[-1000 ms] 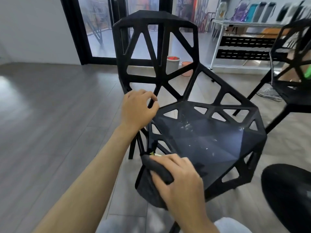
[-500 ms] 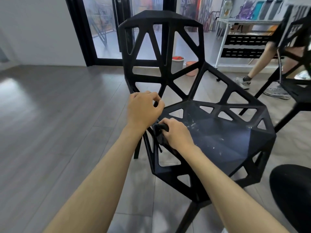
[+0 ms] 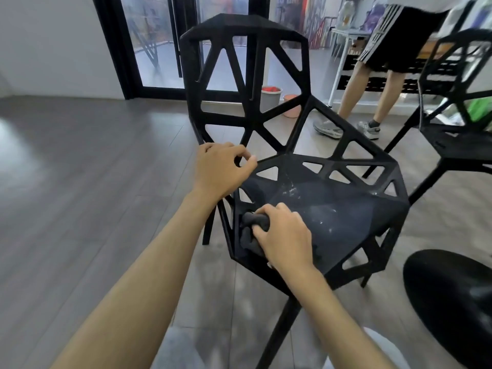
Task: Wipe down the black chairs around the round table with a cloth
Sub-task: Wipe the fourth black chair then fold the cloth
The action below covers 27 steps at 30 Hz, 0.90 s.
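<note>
- While bunched in the right hand, dark grey cloth pressed on the black chair at the seat's 9 o'clock edge, fingers curled round the wad.
- Left hand clamped on the frame where backrest meets seat, at 11 o'clock of the seat, fingers clenched round a strut.
- White specks and smears scattered over the seat panel, thickest toward 12 o'clock of it.
- Chair filling mid-frame, angular open lattice back upright, legs on grey wood floor.
- Second black chair at 3 o'clock, well apart from the first.
- Round black surface cut off by the frame at 4 o'clock.
- Another person's legs in black striped shorts and grey trainers at 1 o'clock, beside a white rack.
- Grey bucket and pink bucket seen through the backrest gaps, near the glass doors at 11 o'clock.
</note>
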Each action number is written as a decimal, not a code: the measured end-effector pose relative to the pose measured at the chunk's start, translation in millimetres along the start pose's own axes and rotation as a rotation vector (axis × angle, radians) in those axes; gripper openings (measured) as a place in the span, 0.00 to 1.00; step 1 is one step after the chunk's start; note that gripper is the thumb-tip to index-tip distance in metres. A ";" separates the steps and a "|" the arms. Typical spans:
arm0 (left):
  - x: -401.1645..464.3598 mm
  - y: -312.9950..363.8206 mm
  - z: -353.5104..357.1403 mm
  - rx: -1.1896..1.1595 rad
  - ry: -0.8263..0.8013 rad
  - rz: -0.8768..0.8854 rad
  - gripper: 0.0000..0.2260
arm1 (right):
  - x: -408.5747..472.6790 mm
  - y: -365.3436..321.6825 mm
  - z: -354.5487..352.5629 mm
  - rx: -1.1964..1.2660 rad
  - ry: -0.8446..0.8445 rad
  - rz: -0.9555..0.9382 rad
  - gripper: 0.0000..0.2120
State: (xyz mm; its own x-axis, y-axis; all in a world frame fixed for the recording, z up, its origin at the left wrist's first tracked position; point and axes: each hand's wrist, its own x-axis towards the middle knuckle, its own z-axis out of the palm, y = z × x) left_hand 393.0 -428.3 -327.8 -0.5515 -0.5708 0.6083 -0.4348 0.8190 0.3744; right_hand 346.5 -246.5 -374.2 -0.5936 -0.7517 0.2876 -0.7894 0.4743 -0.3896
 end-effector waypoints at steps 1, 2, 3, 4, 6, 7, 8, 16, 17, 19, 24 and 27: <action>-2.6 -1.3 -0.4 0.030 -0.025 0.028 0.16 | -11.8 -7.3 -1.9 0.018 0.042 -0.001 0.09; -5.0 -3.0 -0.1 0.055 -0.045 0.044 0.18 | -25.1 -12.3 -3.9 0.018 0.100 -0.025 0.09; -7.0 -4.4 0.6 0.076 -0.051 0.052 0.19 | -37.3 -15.2 -5.7 0.022 0.158 -0.059 0.09; -9.1 -5.0 1.0 0.094 -0.050 0.057 0.19 | -46.6 -14.6 -7.3 0.048 0.196 -0.081 0.09; -11.5 -5.7 1.2 0.112 -0.044 0.065 0.19 | -55.5 1.0 -7.5 0.100 0.226 -0.104 0.09; -11.6 -6.1 0.9 0.113 -0.045 0.066 0.19 | -58.6 14.9 -9.2 0.101 0.225 -0.107 0.10; -11.6 -6.5 0.6 0.117 -0.046 0.066 0.19 | -62.2 31.7 -13.3 0.071 0.224 -0.113 0.11; -13.3 0.7 1.1 0.196 -0.058 0.022 0.18 | -81.8 112.4 -6.6 0.188 0.511 -0.046 0.17; -13.4 0.9 1.1 0.204 -0.057 0.019 0.17 | -88.6 93.8 2.5 0.240 0.509 -0.071 0.19; -13.5 1.8 0.3 0.224 -0.062 0.023 0.15 | -106.1 58.9 17.9 0.304 0.476 -0.178 0.19; -13.1 -0.2 -3.3 0.278 -0.106 0.051 0.16 | -101.5 77.1 11.5 0.235 0.423 -0.432 0.14; -12.8 -1.3 -3.2 0.302 -0.122 0.072 0.15 | -74.8 129.3 -6.3 0.123 0.432 -0.389 0.14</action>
State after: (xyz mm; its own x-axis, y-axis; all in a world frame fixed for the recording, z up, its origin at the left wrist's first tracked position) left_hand 403.0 -421.8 -333.8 -0.6614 -0.5297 0.5310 -0.5729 0.8138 0.0982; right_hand 287.8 -126.0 -440.6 -0.2946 -0.5924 0.7498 -0.9532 0.1257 -0.2752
